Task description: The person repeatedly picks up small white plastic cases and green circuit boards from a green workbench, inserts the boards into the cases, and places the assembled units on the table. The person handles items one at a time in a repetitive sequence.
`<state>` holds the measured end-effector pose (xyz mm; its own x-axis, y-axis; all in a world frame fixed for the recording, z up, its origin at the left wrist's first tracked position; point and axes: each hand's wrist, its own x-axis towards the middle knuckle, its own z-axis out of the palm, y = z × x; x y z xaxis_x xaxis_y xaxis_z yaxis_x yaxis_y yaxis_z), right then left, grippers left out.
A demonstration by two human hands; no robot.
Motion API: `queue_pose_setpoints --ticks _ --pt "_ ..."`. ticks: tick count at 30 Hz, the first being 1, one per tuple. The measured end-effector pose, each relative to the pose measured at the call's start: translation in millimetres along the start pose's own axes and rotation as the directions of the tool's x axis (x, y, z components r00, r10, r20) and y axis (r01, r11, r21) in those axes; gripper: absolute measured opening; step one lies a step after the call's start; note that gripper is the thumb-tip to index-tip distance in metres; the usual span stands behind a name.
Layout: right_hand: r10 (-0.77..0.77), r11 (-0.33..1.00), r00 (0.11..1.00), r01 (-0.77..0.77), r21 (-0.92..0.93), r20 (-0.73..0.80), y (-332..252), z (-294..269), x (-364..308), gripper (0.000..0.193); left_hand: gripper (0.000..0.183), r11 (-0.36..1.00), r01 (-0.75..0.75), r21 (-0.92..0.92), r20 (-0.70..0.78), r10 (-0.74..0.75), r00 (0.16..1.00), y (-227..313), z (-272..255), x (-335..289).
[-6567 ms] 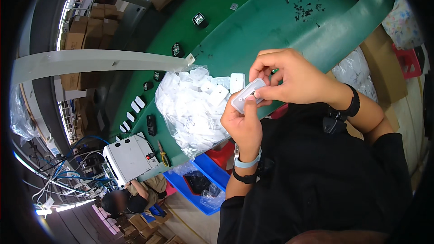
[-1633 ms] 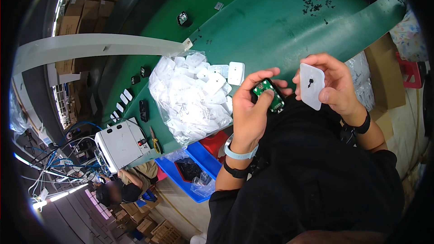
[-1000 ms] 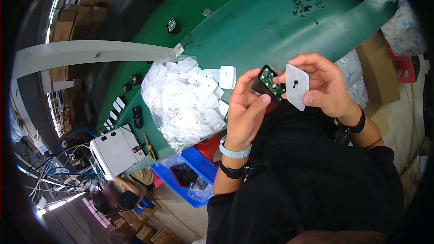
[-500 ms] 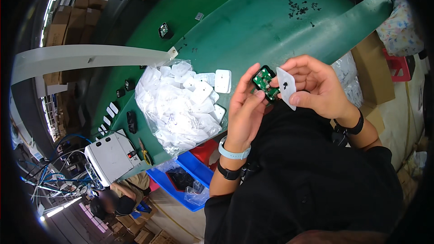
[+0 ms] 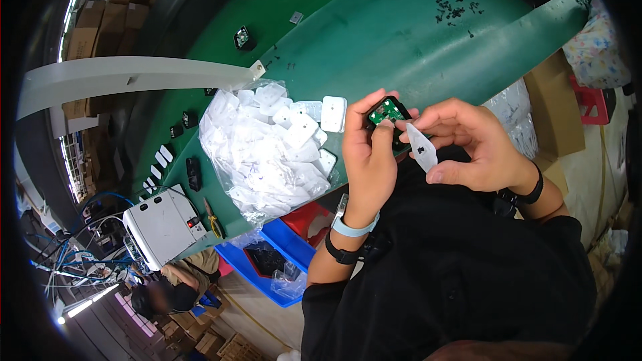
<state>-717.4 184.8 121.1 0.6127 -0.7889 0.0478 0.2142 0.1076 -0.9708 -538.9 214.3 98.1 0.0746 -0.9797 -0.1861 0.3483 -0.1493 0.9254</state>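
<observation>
My left hand (image 5: 372, 164) is closed round a small black case with a green circuit board (image 5: 384, 112) inside, its thumb pressed over the board. Just to the right, my right hand (image 5: 487, 144) pinches a thin white cover plate (image 5: 421, 148) by its edge. That plate is tilted and has a small dark spot or part near its middle. Its upper end is close to the case; whether they touch cannot be made out. Left of my hands, a clear plastic bag (image 5: 224, 160) spills many similar white plates (image 5: 333, 114) onto the green work surface.
Small black screws (image 5: 455, 10) lie scattered at the far right. Another black case (image 5: 242, 39) sits on the green belt beyond a pale curved rail (image 5: 140, 81). Pliers (image 5: 212, 217) lie beside a white machine (image 5: 164, 227). Blue bins (image 5: 294, 244) stand below the table; a person (image 5: 180, 287) works at lower left.
The case has tilted and shifted slightly left in my left hand, whose thumb now lies further over the board. The white plate has dropped a little and turned more edge-on.
</observation>
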Motion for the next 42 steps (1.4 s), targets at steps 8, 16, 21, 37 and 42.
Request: queue_pose_setpoints --ticks 8,16,21,37,42 --pt "0.014 0.997 1.0 -0.013 0.078 -0.017 5 0 -1 0.051 0.035 1.0 0.022 -0.015 -0.01 -0.022 1.0 0 -1 0" --pt "0.016 0.995 0.999 -0.011 0.097 -0.05 8 -1 -1 0.047 0.041 0.966 0.163 -0.202 0.0 -0.166 0.986 2 -2 3" --pt "0.067 0.98 0.989 -0.04 0.193 -0.135 8 -7 -1 0.042 0.051 0.854 0.217 -0.474 0.178 -0.149 0.973 -1 -12 3" --pt "-0.119 0.945 0.95 0.019 -0.325 -0.29 7 -7 10 0.037 0.051 0.894 0.164 -0.416 0.141 -0.115 0.983 -31 -23 1" --pt "-0.173 0.886 0.948 0.032 -0.463 -0.266 11 -7 10 0.039 0.049 0.933 0.116 -0.34 0.102 -0.086 0.991 -22 -16 -1"
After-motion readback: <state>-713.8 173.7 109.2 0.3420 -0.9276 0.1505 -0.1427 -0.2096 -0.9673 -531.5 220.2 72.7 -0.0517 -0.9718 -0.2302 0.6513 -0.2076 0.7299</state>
